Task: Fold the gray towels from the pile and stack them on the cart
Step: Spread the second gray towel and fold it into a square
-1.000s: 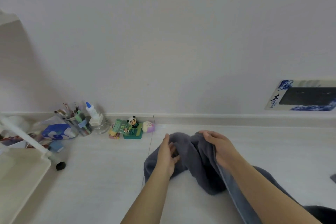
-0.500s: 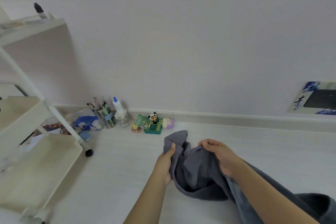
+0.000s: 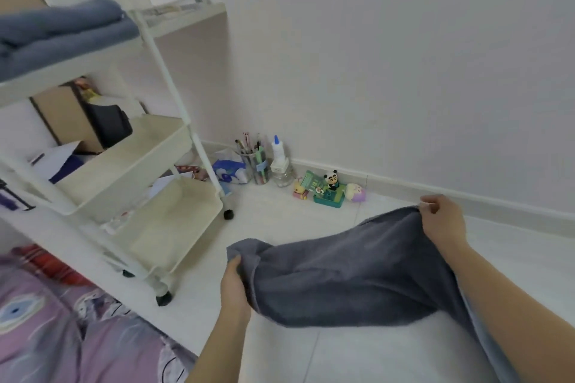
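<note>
Presently both hands grip one gray towel (image 3: 348, 274) stretched between them, lower centre of frame: left hand (image 3: 235, 284) curled round a bunched corner, right hand (image 3: 443, 221) pinching the far edge, higher up at right. Towel sags over the pale floor (image 3: 357, 351). White cart (image 3: 174, 121) at left; folded gray towels (image 3: 62, 31) stacked on its top shelf, upper left. Small toys (image 3: 329, 188) by the baseboard.

Both forearms outstretched, left hand (image 3: 235, 284) and right hand (image 3: 441, 221) well apart, fingers curled in grips.
</note>
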Action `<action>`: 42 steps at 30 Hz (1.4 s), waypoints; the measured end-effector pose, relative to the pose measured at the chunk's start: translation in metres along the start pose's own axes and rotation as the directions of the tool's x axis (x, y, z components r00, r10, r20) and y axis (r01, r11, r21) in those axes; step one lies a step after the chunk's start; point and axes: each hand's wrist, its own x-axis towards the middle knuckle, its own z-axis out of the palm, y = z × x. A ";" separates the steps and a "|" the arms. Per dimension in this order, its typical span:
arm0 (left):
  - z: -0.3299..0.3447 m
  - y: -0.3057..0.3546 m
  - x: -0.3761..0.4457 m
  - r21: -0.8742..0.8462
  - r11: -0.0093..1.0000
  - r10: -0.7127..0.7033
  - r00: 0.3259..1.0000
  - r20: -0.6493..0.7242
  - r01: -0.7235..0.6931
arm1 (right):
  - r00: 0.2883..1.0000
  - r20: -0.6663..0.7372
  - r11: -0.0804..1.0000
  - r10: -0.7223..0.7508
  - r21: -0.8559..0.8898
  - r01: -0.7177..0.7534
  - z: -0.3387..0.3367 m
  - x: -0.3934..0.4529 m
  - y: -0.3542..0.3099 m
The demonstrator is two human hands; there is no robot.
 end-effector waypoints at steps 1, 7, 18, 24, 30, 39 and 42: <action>-0.010 -0.005 0.004 0.123 0.990 0.072 0.994 -0.083 -0.062 | 0.999 0.043 0.997 -0.032 -0.071 0.035 0.010 -0.005 0.003; -0.029 -0.038 0.012 0.759 0.636 0.356 0.926 -0.126 -0.141 | 0.903 0.394 0.932 -0.171 -0.233 0.279 0.060 -0.048 0.020; -0.015 -0.077 0.021 0.914 -0.247 0.261 0.887 0.382 -0.321 | 0.801 0.598 0.637 -0.033 -0.605 0.478 0.084 -0.102 0.042; 0.004 -0.075 0.028 0.919 -0.140 0.346 0.851 0.395 -0.369 | 0.867 0.459 0.699 -0.195 -0.555 0.451 0.109 -0.122 0.048; 0.028 -0.071 0.054 0.894 0.031 0.400 0.825 0.399 -0.447 | 0.858 0.488 0.729 -0.160 -0.527 0.436 0.122 -0.144 0.079; 0.066 -0.056 0.067 0.815 0.148 0.125 0.828 0.546 -0.560 | 0.887 0.398 0.697 -0.235 -0.567 0.439 0.130 -0.146 0.083; 0.070 -0.061 0.057 0.758 0.161 0.001 0.768 0.641 -0.632 | 0.886 0.394 0.706 -0.245 -0.553 0.442 0.132 -0.143 0.087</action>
